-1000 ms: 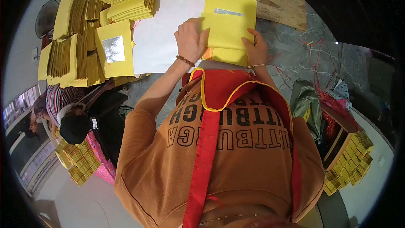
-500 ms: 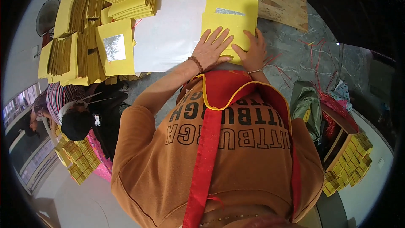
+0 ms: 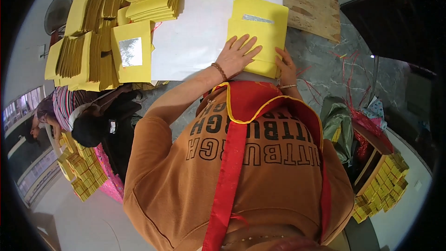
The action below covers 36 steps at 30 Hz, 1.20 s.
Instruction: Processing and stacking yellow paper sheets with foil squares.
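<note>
Topping ylw paper [image 3: 267, 41], prev. at edge: L hand [image 3: 234, 57].

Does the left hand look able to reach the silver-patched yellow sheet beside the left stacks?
Probably yes; only white tabletop shows between the left hand and the yellow sheet.

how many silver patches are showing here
2: a square patch on the yellow sheet beside the stacks; a partly covered patch beyond your left hand. Stacks may hide more.

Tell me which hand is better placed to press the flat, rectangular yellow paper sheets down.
Likely the left hand: it lies spread across the flat, rectangular yellow paper sheets, while the right hand sits at their right edge.
</note>
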{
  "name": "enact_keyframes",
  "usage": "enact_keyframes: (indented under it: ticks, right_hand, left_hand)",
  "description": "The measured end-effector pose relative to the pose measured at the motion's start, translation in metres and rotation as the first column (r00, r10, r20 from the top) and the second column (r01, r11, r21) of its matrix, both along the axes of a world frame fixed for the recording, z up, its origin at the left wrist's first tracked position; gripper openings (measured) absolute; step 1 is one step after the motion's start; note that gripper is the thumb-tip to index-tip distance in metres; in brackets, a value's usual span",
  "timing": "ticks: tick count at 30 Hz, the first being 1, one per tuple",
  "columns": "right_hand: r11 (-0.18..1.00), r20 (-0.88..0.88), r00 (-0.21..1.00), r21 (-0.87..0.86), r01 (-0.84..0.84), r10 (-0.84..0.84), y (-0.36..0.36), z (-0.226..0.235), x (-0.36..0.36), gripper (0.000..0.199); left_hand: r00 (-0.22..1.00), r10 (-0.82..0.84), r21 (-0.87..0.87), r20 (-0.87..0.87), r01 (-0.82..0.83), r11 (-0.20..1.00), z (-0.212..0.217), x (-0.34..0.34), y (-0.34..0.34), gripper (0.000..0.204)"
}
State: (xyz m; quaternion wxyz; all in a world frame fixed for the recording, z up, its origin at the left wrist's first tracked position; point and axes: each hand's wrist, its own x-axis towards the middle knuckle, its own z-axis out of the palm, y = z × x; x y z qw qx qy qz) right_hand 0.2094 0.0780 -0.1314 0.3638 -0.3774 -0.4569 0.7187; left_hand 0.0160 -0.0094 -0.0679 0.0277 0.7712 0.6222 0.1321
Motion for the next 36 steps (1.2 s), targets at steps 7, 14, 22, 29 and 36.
enact_keyframes:
  ticks: [7,14,22,29,36]
  right_hand:
    - [0.996,0.167,0.986,0.083,-0.037,0.023,0.007,0.012,-0.001,0.027]
    - [0.835,0.479,0.861,0.534,-0.132,-0.171,-0.002,0.027,-0.009,0.039]
    - [0.869,0.158,0.986,0.495,-0.027,-0.059,0.002,0.013,-0.009,0.049]
    - [0.790,0.423,0.904,0.574,-0.217,-0.059,-0.002,0.037,-0.012,0.044]
    - [0.725,0.534,0.843,0.605,-0.328,-0.064,0.002,0.030,-0.011,0.037]
  left_hand:
    - [0.951,-0.033,0.085,-0.306,0.062,0.994,0.011,0.016,0.014,0.051]
    - [0.980,0.002,0.127,-0.201,0.023,0.992,0.008,0.010,0.028,0.045]
    - [0.982,0.103,0.376,0.161,-0.157,0.913,0.062,-0.041,0.013,0.037]
    - [0.942,0.334,0.403,0.035,-0.319,0.858,0.031,-0.097,-0.044,0.045]
    - [0.934,0.356,0.181,-0.015,-0.347,0.920,-0.027,-0.106,-0.073,0.049]
